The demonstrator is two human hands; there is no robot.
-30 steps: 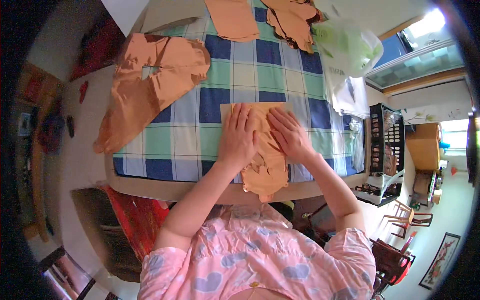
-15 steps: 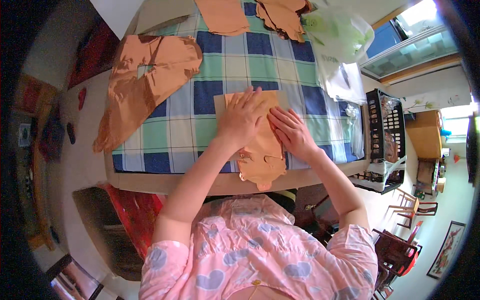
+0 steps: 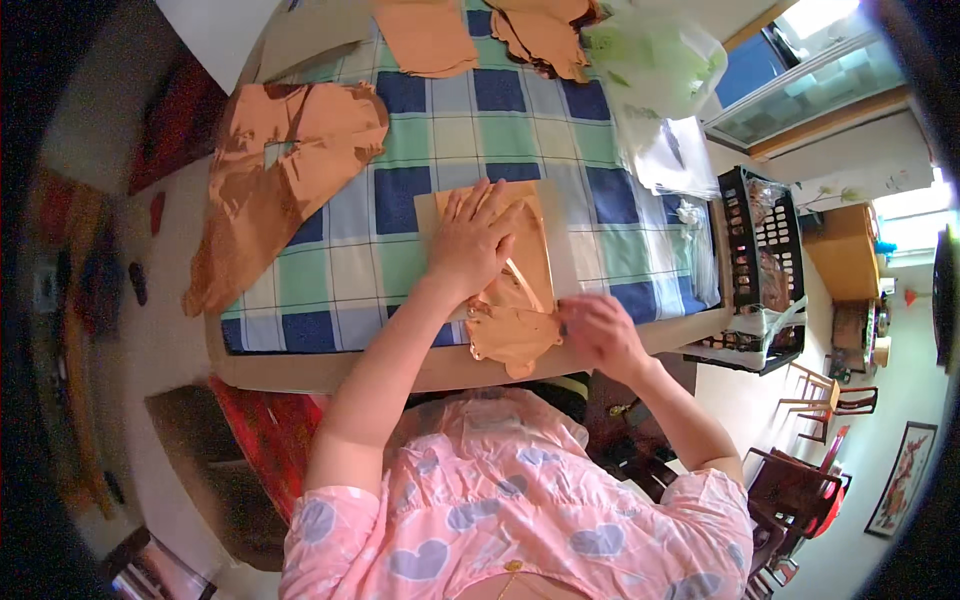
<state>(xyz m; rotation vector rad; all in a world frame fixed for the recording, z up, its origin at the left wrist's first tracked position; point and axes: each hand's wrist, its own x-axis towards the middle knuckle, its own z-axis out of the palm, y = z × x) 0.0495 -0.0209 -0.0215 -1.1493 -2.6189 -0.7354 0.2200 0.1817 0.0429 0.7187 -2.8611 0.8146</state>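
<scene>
A sheet of shiny copper-coloured foil (image 3: 520, 290) lies on a pale beige sheet (image 3: 553, 215) at the table's near side. Its ragged lower end hangs past the near edge, and a slanting crease crosses its middle. My left hand (image 3: 474, 240) rests flat on the upper part of the foil, fingers stretched out and slightly spread. At the foil's lower right edge is my right hand (image 3: 606, 335), with curled fingers whose tips meet that edge in a pinch. Motion blurs this hand somewhat.
A checked cloth (image 3: 455, 125) covers the table. Large crumpled copper foil (image 3: 285, 170) lies at left; more foil pieces (image 3: 430, 40) lie at the far side. Clear plastic bags (image 3: 655, 80) are at far right, and a black basket (image 3: 740, 230) stands beyond the right edge.
My right hand has moved from lying on the foil's right side down toward me to its lower right edge, fingers now curled. The left hand stays on the foil, whose crease now shows.
</scene>
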